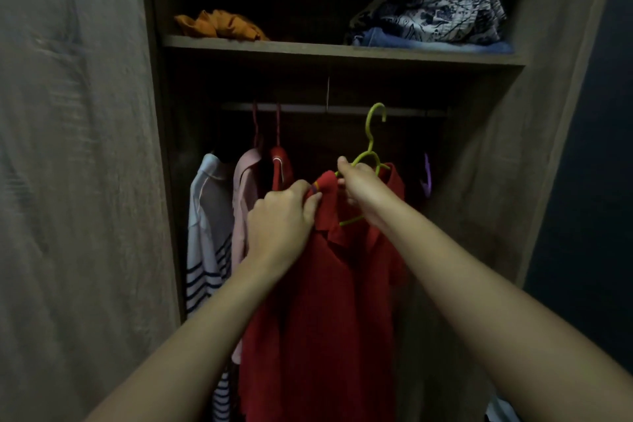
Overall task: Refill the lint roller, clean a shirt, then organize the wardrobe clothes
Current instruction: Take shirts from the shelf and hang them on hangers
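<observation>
Here the red shirt (325, 284) hung on a green hanger (371, 142) inside the wardrobe (496, 181) opening, its hook up beside the rail (308, 109). The left hand (284, 216) pinched the collar; the right hand (359, 187) gripped the hanger's shoulder. A striped shirt (205, 233) and a pink shirt (245, 188) hung just to its left.

A dimly lit clothes closet in a home. A wood-grain wardrobe (555, 120) stands with its door (68, 164) swung open at the left. Its upper shelf (342, 52) carries a crumpled orange garment (219, 24) and patterned cloth (452, 7) piled on folded denim (411, 39). Below, a rail (308, 109) holds hangers with a striped white shirt (205, 226) and a pink shirt (245, 188). Nearer the camera is a red shirt (329, 301) on a green hanger (371, 139).
</observation>
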`<state>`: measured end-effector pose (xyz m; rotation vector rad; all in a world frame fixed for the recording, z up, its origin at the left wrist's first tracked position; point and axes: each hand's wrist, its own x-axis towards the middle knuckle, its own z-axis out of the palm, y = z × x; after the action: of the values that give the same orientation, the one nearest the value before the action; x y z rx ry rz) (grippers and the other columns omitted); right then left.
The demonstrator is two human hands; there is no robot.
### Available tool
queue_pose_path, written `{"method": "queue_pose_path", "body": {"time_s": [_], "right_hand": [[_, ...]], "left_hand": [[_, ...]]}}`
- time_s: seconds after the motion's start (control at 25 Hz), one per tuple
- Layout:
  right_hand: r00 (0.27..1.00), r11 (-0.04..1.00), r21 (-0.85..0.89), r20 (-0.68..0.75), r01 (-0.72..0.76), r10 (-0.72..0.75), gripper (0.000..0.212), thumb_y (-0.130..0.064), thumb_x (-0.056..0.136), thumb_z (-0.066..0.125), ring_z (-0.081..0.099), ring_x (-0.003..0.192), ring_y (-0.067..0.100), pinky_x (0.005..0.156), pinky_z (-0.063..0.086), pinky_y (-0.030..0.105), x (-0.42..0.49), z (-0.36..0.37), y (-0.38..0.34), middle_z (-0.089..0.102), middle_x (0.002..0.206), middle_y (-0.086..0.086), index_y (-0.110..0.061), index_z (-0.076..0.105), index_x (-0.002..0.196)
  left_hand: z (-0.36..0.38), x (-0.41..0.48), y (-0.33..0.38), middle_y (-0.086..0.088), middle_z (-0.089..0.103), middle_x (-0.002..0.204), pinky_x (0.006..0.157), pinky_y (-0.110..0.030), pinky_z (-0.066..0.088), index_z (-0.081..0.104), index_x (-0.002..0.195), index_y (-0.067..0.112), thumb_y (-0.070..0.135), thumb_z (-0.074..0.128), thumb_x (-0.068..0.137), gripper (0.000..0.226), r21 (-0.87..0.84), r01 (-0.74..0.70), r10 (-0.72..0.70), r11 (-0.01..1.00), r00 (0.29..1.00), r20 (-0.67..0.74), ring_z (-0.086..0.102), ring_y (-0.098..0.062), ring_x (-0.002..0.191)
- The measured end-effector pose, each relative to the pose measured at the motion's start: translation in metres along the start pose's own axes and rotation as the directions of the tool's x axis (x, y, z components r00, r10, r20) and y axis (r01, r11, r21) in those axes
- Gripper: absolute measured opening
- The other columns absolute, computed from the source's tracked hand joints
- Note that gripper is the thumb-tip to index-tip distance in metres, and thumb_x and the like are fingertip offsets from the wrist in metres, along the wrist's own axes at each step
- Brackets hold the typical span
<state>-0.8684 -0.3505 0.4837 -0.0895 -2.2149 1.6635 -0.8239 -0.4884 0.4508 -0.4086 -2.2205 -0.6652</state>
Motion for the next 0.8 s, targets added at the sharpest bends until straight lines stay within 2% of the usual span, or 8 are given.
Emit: {"method": "queue_pose_path", "body": {"time_s": [0.08, 0.16, 0.28, 0.32, 0.4, 0.52, 0.68, 0.8], "right_hand": [[0.999, 0.999, 0.034, -0.05, 0.021, -0.019, 0.032, -0.046, 0.093, 0.038, 0.053, 0.092, 0.018, 0.08, 0.042, 0.032, 0.009, -0.001, 0.004, 0.055, 0.099, 0.001, -0.022, 0.045, 0.112], [0.996, 0.998, 0.064, -0.092, 0.029, -0.023, 0.047, -0.045, 0.092, 0.043, 0.051, 0.117, 0.022, 0.097, 0.041, 0.035, 0.015, -0.005, 0.006, 0.054, 0.124, 0.005, -0.015, 0.043, 0.129], [0.993, 0.992, 0.106, -0.104, 0.072, -0.061, 0.059, -0.045, 0.089, 0.052, 0.042, 0.129, 0.021, 0.106, 0.033, 0.032, 0.032, -0.01, 0.006, 0.045, 0.138, 0.004, -0.012, 0.039, 0.136], [0.992, 0.991, 0.101, -0.102, 0.088, -0.078, 0.057, -0.043, 0.087, 0.056, 0.045, 0.124, 0.02, 0.102, 0.036, 0.031, 0.04, -0.011, 0.006, 0.049, 0.132, 0.004, -0.012, 0.043, 0.133], [0.99, 0.99, 0.092, -0.097, 0.111, -0.102, 0.035, -0.034, 0.084, 0.06, 0.056, 0.096, 0.017, 0.078, 0.044, 0.025, 0.055, -0.012, 0.005, 0.059, 0.102, 0.002, -0.012, 0.053, 0.112], [0.992, 0.992, 0.059, -0.065, 0.111, -0.107, 0.01, -0.024, 0.086, 0.054, 0.048, 0.063, 0.01, 0.056, 0.038, 0.021, 0.081, -0.013, 0.002, 0.051, 0.07, -0.002, -0.015, 0.053, 0.092], [0.997, 0.998, 0.017, -0.056, 0.057, -0.056, 0.018, -0.025, 0.089, 0.048, 0.049, 0.065, 0.013, 0.054, 0.037, 0.021, 0.123, -0.015, 0.003, 0.051, 0.071, -0.001, -0.012, 0.058, 0.096], [1.0, 0.998, -0.054, 0.0, 0.027, -0.027, 0.025, -0.03, 0.091, 0.044, 0.051, 0.064, 0.018, 0.056, 0.037, 0.025, 0.15, -0.013, 0.009, 0.053, 0.067, 0.003, -0.015, 0.058, 0.076]], "left_hand": [[0.001, 0.009, 0.001, -0.009, 0.071, 0.089, 0.074, -0.042, 0.05, 0.067, 0.099, 0.03, 0.062, 0.04, 0.088, 0.043, -0.092, 0.002, 0.004, 0.996, 0.998, 0.064, 0.063, -0.037, 0.091], [0.003, 0.03, -0.005, -0.008, 0.07, 0.08, 0.072, -0.038, 0.048, 0.069, 0.085, 0.025, 0.066, 0.037, 0.086, 0.052, -0.17, 0.069, -0.061, 0.983, 0.997, 0.056, 0.063, -0.033, 0.086], [0.023, 0.077, -0.032, -0.016, 0.07, 0.087, 0.072, -0.035, 0.044, 0.069, 0.093, 0.009, 0.042, 0.053, 0.089, 0.037, -0.179, 0.16, -0.171, 0.971, 0.984, -0.05, 0.063, -0.034, 0.089], [0.033, 0.091, -0.043, -0.02, 0.068, 0.095, 0.075, -0.037, 0.044, 0.065, 0.101, 0.002, 0.034, 0.056, 0.088, 0.036, -0.157, 0.208, -0.212, 0.966, 0.977, -0.008, 0.062, -0.038, 0.095], [0.056, 0.106, -0.059, -0.026, 0.063, 0.111, 0.083, -0.039, 0.044, 0.055, 0.116, -0.003, 0.026, 0.062, 0.087, 0.042, -0.134, 0.355, -0.332, 0.925, 0.928, 0.168, 0.058, -0.041, 0.106], [0.086, 0.11, -0.066, -0.023, 0.063, 0.117, 0.088, -0.037, 0.045, 0.052, 0.125, 0.004, 0.014, 0.057, 0.087, 0.04, -0.151, 0.407, -0.361, 0.901, 0.895, 0.26, 0.058, -0.04, 0.108], [0.107, 0.115, -0.063, -0.021, 0.063, 0.117, 0.083, -0.03, 0.044, 0.049, 0.134, 0.015, -0.002, 0.048, 0.079, 0.058, -0.169, 0.308, -0.254, 0.936, 0.926, 0.278, 0.059, -0.038, 0.108], [0.111, 0.114, -0.065, -0.018, 0.067, 0.112, 0.077, -0.026, 0.042, 0.052, 0.133, 0.019, -0.004, 0.049, 0.076, 0.061, -0.162, 0.251, -0.202, 0.954, 0.942, 0.269, 0.061, -0.036, 0.104]]}}
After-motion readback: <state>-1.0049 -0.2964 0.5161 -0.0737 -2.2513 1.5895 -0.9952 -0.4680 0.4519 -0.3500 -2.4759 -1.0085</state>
